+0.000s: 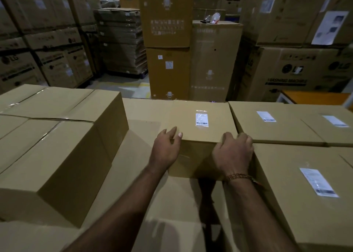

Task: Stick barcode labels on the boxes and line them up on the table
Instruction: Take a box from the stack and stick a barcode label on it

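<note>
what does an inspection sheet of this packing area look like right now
surface: hidden under cardboard; a brown sheet lies below the boxes
job's things: middle box with a label on top; right boxes and near box are labelled too; left boxes show no label
clutter: nothing seen
grippers: left hand and right hand both grip the middle box's near edge
cables: nothing seen
surroundings: tall stacks of warehouse cartons behind; an orange table at far right

surface: hidden under cardboard boxes (200,137) | orange table (313,96) far right
</note>
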`<move>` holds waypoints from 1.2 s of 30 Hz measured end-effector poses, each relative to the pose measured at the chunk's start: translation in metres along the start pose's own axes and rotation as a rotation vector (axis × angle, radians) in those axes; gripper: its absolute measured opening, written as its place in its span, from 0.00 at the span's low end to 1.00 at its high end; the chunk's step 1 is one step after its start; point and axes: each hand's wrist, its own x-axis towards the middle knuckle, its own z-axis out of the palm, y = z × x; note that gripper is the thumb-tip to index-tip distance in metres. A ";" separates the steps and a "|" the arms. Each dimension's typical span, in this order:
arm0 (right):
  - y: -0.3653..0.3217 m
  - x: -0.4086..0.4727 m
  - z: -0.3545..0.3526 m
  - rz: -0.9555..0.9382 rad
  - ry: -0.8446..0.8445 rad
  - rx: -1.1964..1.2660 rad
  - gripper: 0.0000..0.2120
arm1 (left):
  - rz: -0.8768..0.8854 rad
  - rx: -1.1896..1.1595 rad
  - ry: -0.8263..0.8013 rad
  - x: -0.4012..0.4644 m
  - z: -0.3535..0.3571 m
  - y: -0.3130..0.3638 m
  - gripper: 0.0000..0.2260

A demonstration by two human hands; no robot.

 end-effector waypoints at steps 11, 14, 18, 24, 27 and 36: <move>0.000 -0.020 -0.021 0.113 -0.083 0.083 0.33 | -0.199 0.067 0.102 -0.035 -0.037 -0.010 0.31; 0.000 -0.036 -0.036 0.147 -0.162 0.087 0.37 | -0.243 0.112 0.066 -0.051 -0.053 -0.020 0.36; 0.005 -0.064 -0.046 0.112 -0.287 0.078 0.40 | -0.345 0.076 0.024 -0.082 -0.076 -0.020 0.28; 0.009 -0.104 -0.056 0.184 -0.372 0.344 0.44 | -0.443 -0.054 0.029 -0.135 -0.101 -0.037 0.35; 0.010 -0.123 -0.065 0.203 -0.386 0.411 0.39 | -0.393 0.002 0.054 -0.173 -0.119 -0.036 0.27; -0.007 -0.205 -0.101 0.195 -0.472 0.473 0.41 | -0.254 0.046 0.050 -0.254 -0.192 -0.046 0.24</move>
